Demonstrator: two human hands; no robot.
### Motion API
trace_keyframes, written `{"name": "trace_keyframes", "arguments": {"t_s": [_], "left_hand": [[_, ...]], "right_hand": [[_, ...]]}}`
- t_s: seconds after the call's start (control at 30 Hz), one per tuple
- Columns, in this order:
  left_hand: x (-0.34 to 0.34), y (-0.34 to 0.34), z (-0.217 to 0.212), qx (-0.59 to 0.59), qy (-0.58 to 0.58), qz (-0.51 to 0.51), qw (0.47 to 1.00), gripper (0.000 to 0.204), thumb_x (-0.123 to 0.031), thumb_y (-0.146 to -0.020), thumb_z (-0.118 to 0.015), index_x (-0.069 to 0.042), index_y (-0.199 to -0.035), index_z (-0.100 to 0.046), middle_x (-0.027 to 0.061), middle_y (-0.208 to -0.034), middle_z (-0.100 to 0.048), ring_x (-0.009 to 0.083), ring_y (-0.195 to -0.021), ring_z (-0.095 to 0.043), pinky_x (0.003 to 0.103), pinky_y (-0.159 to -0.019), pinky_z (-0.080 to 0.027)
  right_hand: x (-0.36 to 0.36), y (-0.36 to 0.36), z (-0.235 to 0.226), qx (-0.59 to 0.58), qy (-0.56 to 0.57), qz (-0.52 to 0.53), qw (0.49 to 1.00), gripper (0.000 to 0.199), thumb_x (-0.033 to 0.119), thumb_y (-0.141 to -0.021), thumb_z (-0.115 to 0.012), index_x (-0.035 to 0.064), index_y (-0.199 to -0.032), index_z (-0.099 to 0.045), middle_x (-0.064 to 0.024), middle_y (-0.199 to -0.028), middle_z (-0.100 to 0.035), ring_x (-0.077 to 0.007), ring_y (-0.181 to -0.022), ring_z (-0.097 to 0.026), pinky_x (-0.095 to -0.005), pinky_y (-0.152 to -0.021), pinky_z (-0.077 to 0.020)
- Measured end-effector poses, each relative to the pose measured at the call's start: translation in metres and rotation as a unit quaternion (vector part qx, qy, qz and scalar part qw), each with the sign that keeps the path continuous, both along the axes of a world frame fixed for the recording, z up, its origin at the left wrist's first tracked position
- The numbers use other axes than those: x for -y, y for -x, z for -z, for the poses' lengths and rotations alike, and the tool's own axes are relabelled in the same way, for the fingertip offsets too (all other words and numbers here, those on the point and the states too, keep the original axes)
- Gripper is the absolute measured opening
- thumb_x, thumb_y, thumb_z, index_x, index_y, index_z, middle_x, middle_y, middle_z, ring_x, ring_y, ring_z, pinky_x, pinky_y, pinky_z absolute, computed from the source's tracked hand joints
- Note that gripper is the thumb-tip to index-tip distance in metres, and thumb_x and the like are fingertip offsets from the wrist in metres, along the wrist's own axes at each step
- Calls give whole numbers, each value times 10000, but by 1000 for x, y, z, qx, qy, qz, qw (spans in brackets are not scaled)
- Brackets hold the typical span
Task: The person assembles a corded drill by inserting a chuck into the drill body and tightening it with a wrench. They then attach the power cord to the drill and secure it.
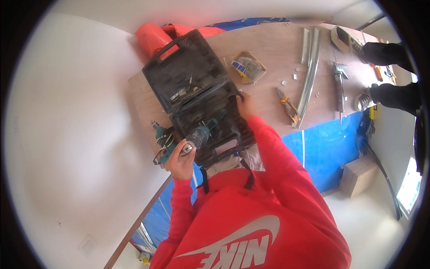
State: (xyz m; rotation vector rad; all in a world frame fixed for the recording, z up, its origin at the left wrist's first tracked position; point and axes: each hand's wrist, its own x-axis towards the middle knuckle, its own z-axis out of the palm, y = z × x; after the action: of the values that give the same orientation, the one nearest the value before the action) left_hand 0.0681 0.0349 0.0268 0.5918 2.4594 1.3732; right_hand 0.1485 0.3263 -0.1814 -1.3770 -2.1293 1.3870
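Left hand curls closed around a drill, its far end murky; half-curled right hand touches a black case, grip unclear.

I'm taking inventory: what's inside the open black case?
Small metal pieces lie in the far half of the black case. A teal drill, its chuck in the left hand, covers part of the near half, hiding anything beneath.
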Motion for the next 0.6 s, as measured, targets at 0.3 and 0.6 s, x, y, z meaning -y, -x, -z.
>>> {"name": "trace_keyframes", "arguments": {"t_s": [0.3,0.6], "left_hand": [[29,-5,28,66,-79,-33,994,359,-36,-864,-851,30,-1193,-721,158,-1242,-752,211,-1076,-729,323,-950,-569],[58,-15,64,-97,-87,47,990,396,-51,-917,-806,30,-1292,-709,171,-1267,-740,240,-1110,-718,360,-967,-570]], "right_hand": [[60,-184,-15,40,-34,95,994,469,164,-983,-707,31,-1422,-611,-249,-1263,-718,-373,-1164,-702,-464,-1007,-542],[121,-262,35,91,11,134,987,448,165,-932,-746,10,-1341,-646,-256,-1196,-733,-416,-1069,-722,-478,-906,-587]]}}
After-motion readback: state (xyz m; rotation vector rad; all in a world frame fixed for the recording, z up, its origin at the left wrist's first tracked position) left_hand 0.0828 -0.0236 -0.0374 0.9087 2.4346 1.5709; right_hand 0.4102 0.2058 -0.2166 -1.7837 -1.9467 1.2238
